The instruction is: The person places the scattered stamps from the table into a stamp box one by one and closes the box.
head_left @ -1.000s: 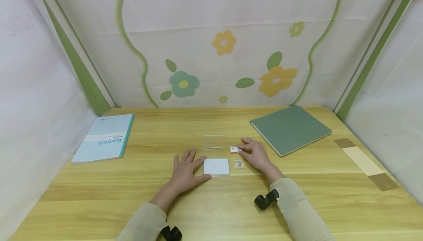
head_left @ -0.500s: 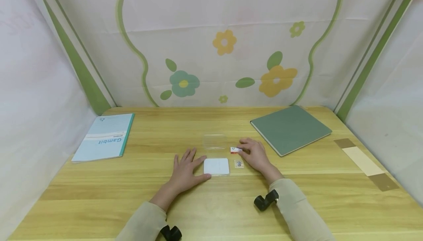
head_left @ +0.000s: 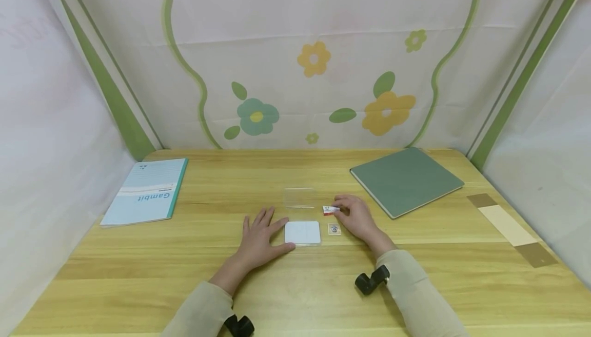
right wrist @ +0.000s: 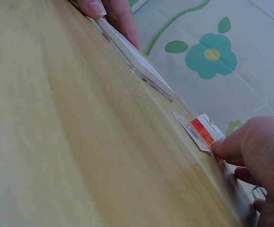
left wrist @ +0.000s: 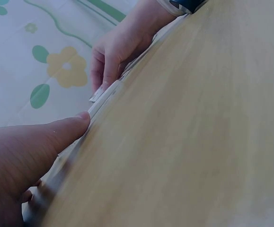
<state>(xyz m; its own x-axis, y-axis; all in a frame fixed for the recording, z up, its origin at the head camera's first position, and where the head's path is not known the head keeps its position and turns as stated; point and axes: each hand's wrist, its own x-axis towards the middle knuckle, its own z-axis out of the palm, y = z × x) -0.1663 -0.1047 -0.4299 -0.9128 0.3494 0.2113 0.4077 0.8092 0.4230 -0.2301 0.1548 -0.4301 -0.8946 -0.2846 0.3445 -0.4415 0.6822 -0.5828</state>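
Between thumb and fingers, my right hand (head_left: pixel 356 217) pinches a small red-and-white postage stamp (right wrist: pixel 205 128), which tilts up from the table in the right wrist view. A second small square stamp (head_left: pixel 334 229) with a round picture lies just below it. Left of these is a shallow clear plastic case (right wrist: pixel 148 84) with a white card-like block (head_left: pixel 302 232) in it. My left hand (head_left: pixel 258 239) rests on the table with fingers spread, its straight thumb and forefinger touching the case's left corners. A clear lid-like piece (head_left: pixel 299 198) lies behind the case.
A light blue notebook (head_left: pixel 145 193) lies at the table's left, a green book (head_left: pixel 406 180) at the back right. A brown-and-cream strip (head_left: pixel 510 226) runs along the right side. Flowered cloth (head_left: pixel 318 91) hangs behind the wooden table (head_left: pixel 184 275).
The right hand has shifted slightly toward me, and the pinched stamp has tilted and moved a little right. The left hand, case and second stamp have stayed put.
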